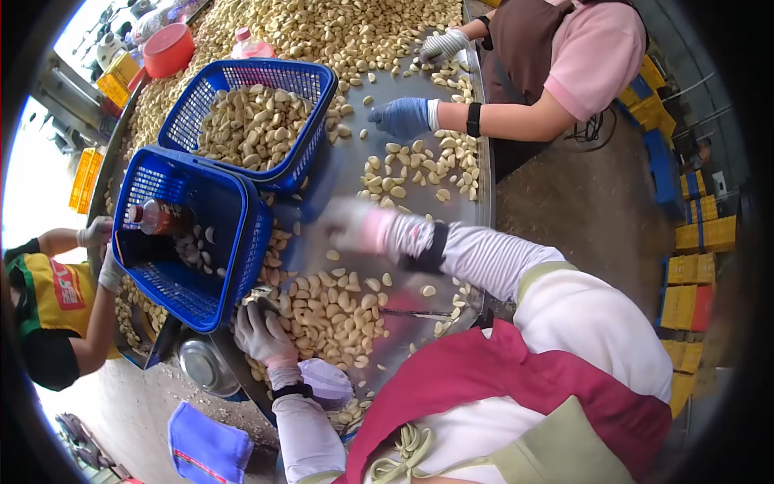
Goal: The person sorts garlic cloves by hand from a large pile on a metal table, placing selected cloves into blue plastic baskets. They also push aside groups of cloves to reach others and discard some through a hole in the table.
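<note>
One blue basket (322, 85) has lots of garlic cloves (258, 129); the other basket (256, 242) has few. Many lie loose on the surface (343, 165), so I'd say much is left. My left hand (264, 335) is half curled; my right hand (348, 226) is blurry. I can't tell what either holds.

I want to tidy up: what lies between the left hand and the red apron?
Between the left hand and the apron lie garlic cloves, then mostly bare metal table, in the head view.
</note>
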Motion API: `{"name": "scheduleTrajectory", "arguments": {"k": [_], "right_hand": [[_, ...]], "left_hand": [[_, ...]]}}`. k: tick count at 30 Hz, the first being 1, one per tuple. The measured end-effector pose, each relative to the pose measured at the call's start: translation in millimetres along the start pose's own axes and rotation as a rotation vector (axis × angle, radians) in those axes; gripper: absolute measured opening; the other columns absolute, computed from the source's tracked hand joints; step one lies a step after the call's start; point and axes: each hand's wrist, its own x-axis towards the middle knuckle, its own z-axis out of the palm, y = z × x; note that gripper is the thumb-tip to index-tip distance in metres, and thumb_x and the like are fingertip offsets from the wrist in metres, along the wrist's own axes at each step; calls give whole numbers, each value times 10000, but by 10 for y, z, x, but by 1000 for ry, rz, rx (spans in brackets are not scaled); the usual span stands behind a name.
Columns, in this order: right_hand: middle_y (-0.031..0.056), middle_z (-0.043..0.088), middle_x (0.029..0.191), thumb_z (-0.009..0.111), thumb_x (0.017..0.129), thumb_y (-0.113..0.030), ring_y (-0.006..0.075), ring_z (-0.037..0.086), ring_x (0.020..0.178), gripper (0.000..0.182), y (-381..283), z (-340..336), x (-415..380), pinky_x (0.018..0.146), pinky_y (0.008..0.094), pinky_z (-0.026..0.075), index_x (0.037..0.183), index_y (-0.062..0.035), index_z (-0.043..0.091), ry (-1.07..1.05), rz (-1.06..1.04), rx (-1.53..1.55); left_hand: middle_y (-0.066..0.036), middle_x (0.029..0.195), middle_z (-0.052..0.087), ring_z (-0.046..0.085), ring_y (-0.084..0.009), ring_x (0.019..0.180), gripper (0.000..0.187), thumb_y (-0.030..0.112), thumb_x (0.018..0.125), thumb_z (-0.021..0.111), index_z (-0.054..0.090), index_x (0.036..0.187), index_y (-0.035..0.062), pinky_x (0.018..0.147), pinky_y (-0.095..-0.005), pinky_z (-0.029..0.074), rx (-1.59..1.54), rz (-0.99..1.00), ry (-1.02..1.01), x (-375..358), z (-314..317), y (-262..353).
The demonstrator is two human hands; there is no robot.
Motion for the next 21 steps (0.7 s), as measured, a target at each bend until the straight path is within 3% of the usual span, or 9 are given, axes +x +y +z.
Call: {"name": "scheduleTrajectory", "arguments": {"k": [2,5,9,12,15,17,19,20,21], "right_hand": [[102,660,1155,669,851,-238,321,644,1082,314,173,-411,6,955,431,530,1148,-156,729,-101,168,-282],[97,657,1151,640,880,-185,322,642,1103,244,318,-324,-30,958,435,527,1104,-137,721,-219,-34,-361],[104,661,1155,645,873,-161,322,663,1079,232,83,-176,-84,932,426,540,1087,-107,718,-368,0,-483],[116,706,1087,660,856,-162,321,698,1008,242,32,-156,-155,896,405,562,1077,-78,713,-327,115,-342],[176,737,919,667,825,-212,364,712,916,308,-180,-45,-347,860,425,563,1091,-60,696,-241,201,126],[202,720,941,653,823,-212,380,698,946,325,-549,-4,-509,874,441,550,1104,-49,675,-368,411,351],[209,711,966,638,850,-233,384,687,981,325,-616,245,-656,874,443,545,1106,-33,655,-165,240,328],[163,681,933,621,887,-189,304,696,898,245,-583,362,-695,806,382,552,1072,-29,626,-113,249,405],[163,681,933,621,887,-189,304,696,898,245,-636,343,-700,806,382,552,1072,-29,626,-111,243,407]], "left_hand": [[-184,1367,581,531,-418,1230,475,351,980,484,629,1314,47,1071,-539,378,-12,-13,-8,-10,11,-13],[-176,1370,572,525,-404,1238,462,340,971,502,638,1309,57,1079,-540,370,-18,-26,-11,-9,7,-15],[-170,1355,590,524,-398,1252,429,333,945,533,677,1261,81,1087,-531,368,-8,-45,-28,-16,-4,11],[-160,1333,604,531,-376,1249,390,299,902,590,702,1204,79,1083,-484,381,6,-52,-8,8,22,21],[-175,1243,626,573,-385,1175,356,268,871,693,707,1162,63,976,-492,458,3,67,187,28,-250,697],[-184,1152,668,632,-373,1068,340,237,906,680,694,1177,32,913,-463,499,-288,134,-56,-44,-356,1113],[-176,1007,705,678,-348,936,327,202,947,652,686,1203,1,855,-415,526,-760,-81,-282,-209,-231,1339],[-174,912,697,676,-334,812,304,159,934,676,686,1212,36,756,-406,535,-793,-195,-161,-283,-181,1430],[-174,912,697,676,-334,812,304,159,934,676,686,1212,36,756,-406,535,-789,-193,-156,-279,-186,1416]]}}
